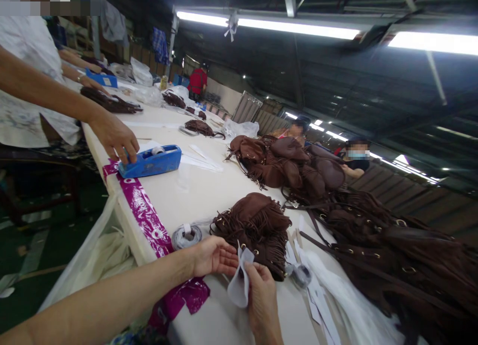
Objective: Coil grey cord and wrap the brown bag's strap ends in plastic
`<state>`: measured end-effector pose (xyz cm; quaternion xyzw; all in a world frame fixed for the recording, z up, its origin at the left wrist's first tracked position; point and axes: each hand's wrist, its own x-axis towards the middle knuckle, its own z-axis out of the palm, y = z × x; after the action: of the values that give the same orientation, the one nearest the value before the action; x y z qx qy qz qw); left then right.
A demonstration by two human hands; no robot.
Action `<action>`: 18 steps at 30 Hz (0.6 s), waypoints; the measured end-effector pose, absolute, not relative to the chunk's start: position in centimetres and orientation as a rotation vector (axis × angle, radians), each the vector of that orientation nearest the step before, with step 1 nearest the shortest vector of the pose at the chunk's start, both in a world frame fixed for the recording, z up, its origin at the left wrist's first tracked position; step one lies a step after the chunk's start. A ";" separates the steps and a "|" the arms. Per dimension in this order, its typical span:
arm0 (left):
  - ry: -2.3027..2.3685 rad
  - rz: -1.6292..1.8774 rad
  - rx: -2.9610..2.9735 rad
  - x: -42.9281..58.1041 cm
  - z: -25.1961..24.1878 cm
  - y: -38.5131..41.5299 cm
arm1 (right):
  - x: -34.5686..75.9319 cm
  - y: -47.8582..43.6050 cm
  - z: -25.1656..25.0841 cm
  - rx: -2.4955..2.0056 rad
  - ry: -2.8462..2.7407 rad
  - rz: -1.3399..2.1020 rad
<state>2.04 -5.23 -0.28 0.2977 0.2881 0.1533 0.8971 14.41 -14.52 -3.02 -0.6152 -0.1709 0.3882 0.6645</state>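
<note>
My right hand (261, 290) pinches a curled strip of thin white sheet material (239, 285) between thumb and fingers, above the table's near edge. Palm up, my left hand (216, 256) lies beside the strip with its fingers stretched out; their tips reach its edge, and I cannot tell whether they touch it. Just beyond both hands sits a brown fringed bag (257, 220) with gold-coloured rings. A coil of grey cord or tape (186, 235) rests left of that bag, behind my left wrist.
A co-worker's hand (119, 138) touches a blue tape dispenser (153, 161) at the left edge. Brown bags are heaped (287, 161) at the middle and right (396, 255). White strips (317, 305) and clear plastic (347, 295) lie right of my hands. Purple printed tape (144, 210) lines the table edge.
</note>
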 end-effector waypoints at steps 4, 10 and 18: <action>0.520 0.350 0.600 1.9 -0.6 -5.3 | 14.2 -14.6 -3.2 -1.419 -0.537 0.741; 0.604 0.276 0.779 3.3 -0.7 -5.2 | 13.7 -14.8 -3.1 -1.397 -0.681 0.648; 0.761 0.404 0.924 4.4 -0.4 -6.0 | 13.8 -15.1 -3.1 -1.484 -0.891 0.484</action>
<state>4.42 -5.97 -0.42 0.4317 0.3556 0.1889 0.8071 13.78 -15.14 -3.08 -0.6463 -0.3879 0.2105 0.6226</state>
